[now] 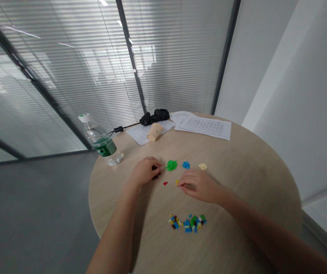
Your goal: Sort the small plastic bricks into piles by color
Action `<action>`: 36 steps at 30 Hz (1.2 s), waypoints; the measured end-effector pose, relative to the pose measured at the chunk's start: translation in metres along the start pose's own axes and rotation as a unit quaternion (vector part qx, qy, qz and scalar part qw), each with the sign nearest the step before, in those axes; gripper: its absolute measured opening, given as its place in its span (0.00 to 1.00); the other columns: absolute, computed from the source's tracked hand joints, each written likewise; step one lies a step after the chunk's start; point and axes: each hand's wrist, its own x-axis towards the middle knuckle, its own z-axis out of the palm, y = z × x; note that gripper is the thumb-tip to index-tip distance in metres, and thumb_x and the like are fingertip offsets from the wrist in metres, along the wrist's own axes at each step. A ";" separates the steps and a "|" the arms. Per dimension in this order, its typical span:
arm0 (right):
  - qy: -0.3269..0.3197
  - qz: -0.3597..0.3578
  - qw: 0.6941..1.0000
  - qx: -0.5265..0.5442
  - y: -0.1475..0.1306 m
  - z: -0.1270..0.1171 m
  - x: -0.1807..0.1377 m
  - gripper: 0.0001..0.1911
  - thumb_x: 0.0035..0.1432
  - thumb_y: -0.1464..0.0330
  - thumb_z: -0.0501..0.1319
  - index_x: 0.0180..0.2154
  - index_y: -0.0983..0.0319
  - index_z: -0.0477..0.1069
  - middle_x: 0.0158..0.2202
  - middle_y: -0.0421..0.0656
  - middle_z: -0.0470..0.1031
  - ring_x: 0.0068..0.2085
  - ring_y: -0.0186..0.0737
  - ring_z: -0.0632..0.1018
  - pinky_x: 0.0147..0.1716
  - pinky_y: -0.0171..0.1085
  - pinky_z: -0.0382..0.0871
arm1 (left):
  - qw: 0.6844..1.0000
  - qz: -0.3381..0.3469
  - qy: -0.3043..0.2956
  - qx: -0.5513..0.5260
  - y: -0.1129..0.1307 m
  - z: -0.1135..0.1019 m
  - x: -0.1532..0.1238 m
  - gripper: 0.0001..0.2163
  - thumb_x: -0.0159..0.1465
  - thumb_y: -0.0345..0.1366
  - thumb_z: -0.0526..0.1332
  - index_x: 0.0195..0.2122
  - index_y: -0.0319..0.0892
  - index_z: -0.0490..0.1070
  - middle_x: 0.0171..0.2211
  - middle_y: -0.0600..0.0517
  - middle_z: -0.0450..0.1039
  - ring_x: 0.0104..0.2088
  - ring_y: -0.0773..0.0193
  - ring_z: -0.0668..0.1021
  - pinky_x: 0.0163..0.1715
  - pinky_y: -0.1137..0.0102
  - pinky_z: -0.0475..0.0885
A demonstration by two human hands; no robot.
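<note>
My left hand (145,171) rests by a small pile of dark brown toy bricks (156,176), its fingers curled over them and partly hiding them. Across from it, my right hand (199,185) has its fingertips pinched together beside some yellow bricks (177,182). Whatever either hand grips is too small to make out. Just beyond the hands are a green brick pile (171,165), a blue pile (186,164) and a cream pile (202,166). Between my hands lie a few red pieces (165,183). Nearer to me is a loose spread of mixed-colour bricks (188,223).
A clear bottle with a green label (105,146) stands at the round table's (254,171) left edge. Towards the back, a paper cup (154,131) lies on its side near a folded black umbrella (155,116). Printed sheets (205,126) lie along the far edge.
</note>
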 end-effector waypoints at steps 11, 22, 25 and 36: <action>-0.215 -0.043 0.975 0.036 -0.028 0.017 0.002 0.11 0.58 0.73 0.58 0.39 0.59 0.78 0.36 0.42 0.76 0.38 0.34 0.73 0.41 0.32 0.65 | 0.998 0.037 -0.033 -0.030 0.002 0.003 0.000 0.04 0.56 0.32 0.61 0.30 0.43 0.75 0.34 0.53 0.71 0.35 0.65 0.73 0.39 0.72 0.67; -0.197 -0.041 0.979 0.034 -0.029 0.019 0.001 0.07 0.57 0.72 0.61 0.33 0.60 0.79 0.34 0.40 0.75 0.35 0.33 0.74 0.38 0.31 0.66 | 0.999 0.030 -0.010 -0.032 0.006 0.002 0.000 0.05 0.58 0.33 0.59 0.31 0.43 0.75 0.35 0.51 0.72 0.37 0.63 0.73 0.40 0.71 0.67; -0.192 -0.049 0.980 0.029 -0.027 0.017 0.002 0.06 0.57 0.72 0.60 0.33 0.62 0.77 0.34 0.41 0.75 0.37 0.34 0.74 0.40 0.32 0.66 | 0.998 0.032 0.009 -0.047 0.011 0.000 0.000 0.06 0.59 0.32 0.58 0.33 0.43 0.74 0.37 0.51 0.72 0.39 0.63 0.73 0.42 0.70 0.67; -0.002 0.095 0.991 -0.097 0.011 0.006 0.002 0.03 0.55 0.74 0.61 0.30 0.64 0.73 0.32 0.44 0.75 0.41 0.41 0.72 0.42 0.40 0.66 | 0.998 0.051 0.004 -0.038 0.020 -0.004 0.000 0.08 0.59 0.30 0.56 0.33 0.42 0.74 0.34 0.51 0.74 0.37 0.63 0.74 0.40 0.71 0.67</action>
